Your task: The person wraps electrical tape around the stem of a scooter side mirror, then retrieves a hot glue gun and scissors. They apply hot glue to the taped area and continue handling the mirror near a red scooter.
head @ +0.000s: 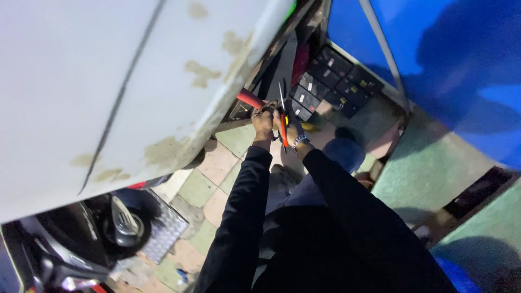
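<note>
— What's over on your left?

— A big white panel (108, 81), some vehicle body, patched with tan filler. It tilts over me and fills that whole side. Below it a dark scooter (116, 222) is parked on the tiled floor (198, 187), with a checker-plate footboard showing.

— And your hands?

— Both are up at the panel's lower edge, where a dark metal frame (239, 111) runs beneath it. My left hand (263, 120) has its grip closed around something at the end of a red tube (249, 99) that pokes out from under the panel. I'd judge I hold it there to steady it against the frame, though what exactly sits inside my fingers I cannot tell.

— The right one?

— My right hand (290, 130), with a bracelet on the wrist, sits just beside the left, nearly touching it. Its grip is clamped on a pair of red-handled pliers (283, 122). The handles hang down past my palm and the thin metal nose points upward, toward the spot where the tube meets the frame. Held upright like that, the nose gets into the narrow gap under the panel.

— Anything further right?

— Past my hands, a stack of black boxes (331, 81) with small labels lies on the floor, near a blue sheet (461, 65) stretched on a frame. Nearer me, my knees in blue trousers are bent over the tiles.
</note>
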